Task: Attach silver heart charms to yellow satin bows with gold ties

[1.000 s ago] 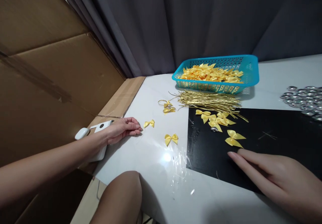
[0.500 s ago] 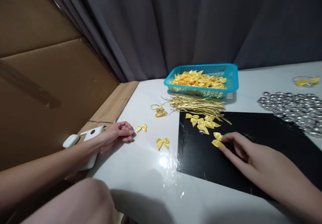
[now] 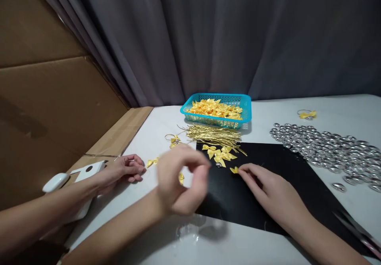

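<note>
My right hand [image 3: 272, 189] pinches a small yellow ribbon bow [image 3: 234, 170] between thumb and fingers, just above the black mat [image 3: 262, 205]. Blurred by motion, my left hand [image 3: 183, 181] is raised over the mat's left edge with fingers curled toward the thumb; anything in it is too unclear to make out. Several loose yellow bows [image 3: 222, 154] lie at the mat's back edge, with a silver bead [image 3: 218, 164] among them. Behind my left hand, another bow [image 3: 181, 178] is mostly hidden.
Another person's hand [image 3: 131, 169] rests at left, near a bow [image 3: 152, 162] and a white device [image 3: 89, 170]. A blue basket [image 3: 247, 108] of bows stands behind gold twist ties [image 3: 214, 135]. Silver beads [image 3: 330, 146] spread at right; scissors [image 3: 357, 231] lie at front right.
My left hand has risen from the lower left into the middle. The bow in my right hand has turned edge-on. My view has shifted right, bringing scissors in; the other person's hand stays at left.
</note>
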The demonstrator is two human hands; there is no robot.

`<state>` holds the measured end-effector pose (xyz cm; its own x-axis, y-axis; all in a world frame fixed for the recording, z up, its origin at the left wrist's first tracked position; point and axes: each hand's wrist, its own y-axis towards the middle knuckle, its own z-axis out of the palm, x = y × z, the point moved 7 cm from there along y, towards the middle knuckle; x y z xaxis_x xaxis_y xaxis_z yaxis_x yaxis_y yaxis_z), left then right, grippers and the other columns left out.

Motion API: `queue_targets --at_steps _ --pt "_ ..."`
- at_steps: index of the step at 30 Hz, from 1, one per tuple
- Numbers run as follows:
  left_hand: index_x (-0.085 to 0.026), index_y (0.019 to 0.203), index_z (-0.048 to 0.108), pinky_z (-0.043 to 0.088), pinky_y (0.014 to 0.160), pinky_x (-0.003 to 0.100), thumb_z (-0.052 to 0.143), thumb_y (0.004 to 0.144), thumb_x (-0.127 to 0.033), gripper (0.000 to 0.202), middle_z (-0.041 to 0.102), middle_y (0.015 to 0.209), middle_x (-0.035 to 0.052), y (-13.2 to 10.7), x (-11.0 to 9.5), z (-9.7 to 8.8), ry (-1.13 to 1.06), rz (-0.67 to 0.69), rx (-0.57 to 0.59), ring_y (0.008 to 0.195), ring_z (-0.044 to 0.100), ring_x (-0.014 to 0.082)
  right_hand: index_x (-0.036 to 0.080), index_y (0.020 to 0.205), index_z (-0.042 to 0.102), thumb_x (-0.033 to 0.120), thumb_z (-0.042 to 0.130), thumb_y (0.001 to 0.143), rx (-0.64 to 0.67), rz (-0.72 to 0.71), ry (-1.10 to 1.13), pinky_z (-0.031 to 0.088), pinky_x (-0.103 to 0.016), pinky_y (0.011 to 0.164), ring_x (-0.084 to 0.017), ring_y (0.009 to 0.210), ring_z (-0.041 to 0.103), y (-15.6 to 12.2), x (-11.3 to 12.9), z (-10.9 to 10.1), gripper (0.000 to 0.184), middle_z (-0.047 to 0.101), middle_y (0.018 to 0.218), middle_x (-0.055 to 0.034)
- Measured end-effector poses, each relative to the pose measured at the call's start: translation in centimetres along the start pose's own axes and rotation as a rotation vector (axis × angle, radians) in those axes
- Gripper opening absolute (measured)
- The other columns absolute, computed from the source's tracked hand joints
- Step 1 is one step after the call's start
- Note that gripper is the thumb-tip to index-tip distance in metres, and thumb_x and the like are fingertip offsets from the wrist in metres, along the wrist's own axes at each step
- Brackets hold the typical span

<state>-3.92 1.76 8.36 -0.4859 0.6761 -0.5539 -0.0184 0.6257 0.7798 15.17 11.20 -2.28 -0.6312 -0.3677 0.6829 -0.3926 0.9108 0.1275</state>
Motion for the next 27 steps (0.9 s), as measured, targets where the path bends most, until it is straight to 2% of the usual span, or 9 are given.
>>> queue_targets --at_steps 4,7,9,11,13,15,19,23,27 --pt "-0.018 0.120 0.053 0.047 0.067 0.024 0.065 0.081 -0.029 0.042 0.065 0.107 0.0072 -2.9 3.6 7.5 -0.071 -0.525 0.431 0.086 0.060 0.0155 0.019 0.077 0.063 0.049 0.050 0.084 0.089 0.064 0.457 0.044 -0.023 0.055 -0.015 0.061 0.056 -0.4 1.5 0.0 0.033 0.062 0.068 -0.0018" --pt "-0.014 0.094 0.064 0.044 0.063 0.025 0.061 0.083 -0.033 0.022 0.065 0.085 0.0055 -4.6 5.1 8.8 -0.174 -0.688 0.490 0.075 0.058 0.0155 0.018 0.076 0.064 0.047 0.054 0.083 0.156 0.074 0.557 0.042 -0.021 0.051 -0.011 0.054 0.051 -0.7 2.4 0.0 0.032 0.056 0.060 0.0009" --pt "-0.014 0.082 0.065 0.042 0.060 0.024 0.059 0.085 -0.031 0.018 0.063 0.075 0.0033 -4.6 5.5 8.5 -0.191 -0.702 0.482 0.069 0.056 0.0143 0.018 0.083 0.065 0.048 0.048 0.087 0.185 0.072 0.507 0.042 -0.022 0.049 -0.012 0.052 0.051 -1.1 2.7 0.1 0.035 0.054 0.056 0.0016" --pt "-0.015 0.080 0.065 0.040 0.061 0.024 0.058 0.084 -0.029 0.016 0.062 0.074 0.0020 -4.0 5.8 7.8 -0.173 -0.702 0.458 0.068 0.054 0.0135 0.017 0.102 0.065 0.045 0.041 0.092 0.168 -0.009 0.355 0.049 -0.026 0.059 -0.017 0.066 0.061 -1.7 3.2 0.4 0.038 0.065 0.071 -0.0042" --pt "-0.017 0.078 0.064 0.039 0.062 0.024 0.059 0.083 -0.030 0.015 0.061 0.073 0.0006 -3.4 6.2 6.7 -0.160 -0.739 0.372 0.066 0.051 0.0127 0.013 0.121 0.059 0.041 0.039 0.093 0.146 -0.226 0.101 0.052 -0.038 0.081 -0.025 0.099 0.063 -2.8 4.7 1.5 0.044 0.068 0.108 -0.0146" --pt "-0.017 0.076 0.061 0.038 0.062 0.024 0.060 0.083 -0.032 0.016 0.059 0.072 -0.0009 -3.1 6.7 5.5 -0.161 -0.787 0.253 0.065 0.050 0.0120 0.008 0.134 0.050 0.043 0.044 0.090 0.187 -0.523 -0.167 0.043 -0.051 0.097 -0.033 0.123 0.050 -5.0 6.6 4.0 0.056 0.054 0.135 -0.0191" --pt "-0.017 0.073 0.059 0.037 0.062 0.024 0.061 0.082 -0.034 0.019 0.056 0.068 -0.0017 -2.8 7.1 4.2 -0.167 -0.808 0.188 0.064 0.048 0.0118 0.016 0.133 0.053 0.060 0.039 0.089 0.180 -0.881 -0.384 0.050 -0.043 0.090 -0.029 0.119 0.056 -9.2 7.3 6.6 0.063 0.055 0.135 -0.0109" --pt "-0.017 0.073 0.060 0.037 0.063 0.025 0.062 0.080 -0.035 0.020 0.057 0.068 -0.0010 -2.7 7.0 3.7 -0.141 -0.813 0.205 0.065 0.050 0.0125 0.026 0.134 0.053 0.051 0.045 0.090 0.162 -0.756 -0.632 0.057 -0.045 0.074 -0.032 0.111 0.062 -10.4 2.9 4.1 0.051 0.056 0.132 -0.0122" --pt "-0.017 0.069 0.057 0.036 0.063 0.026 0.062 0.078 -0.035 0.021 0.053 0.064 -0.0021 -2.6 6.7 3.5 -0.156 -0.836 0.167 0.062 0.046 0.0122 0.014 0.139 0.046 0.043 0.043 0.090 0.062 -0.448 -0.696 0.056 -0.050 0.083 -0.035 0.123 0.051 -10.4 -2.9 -0.5 0.057 0.045 0.141 -0.0149"
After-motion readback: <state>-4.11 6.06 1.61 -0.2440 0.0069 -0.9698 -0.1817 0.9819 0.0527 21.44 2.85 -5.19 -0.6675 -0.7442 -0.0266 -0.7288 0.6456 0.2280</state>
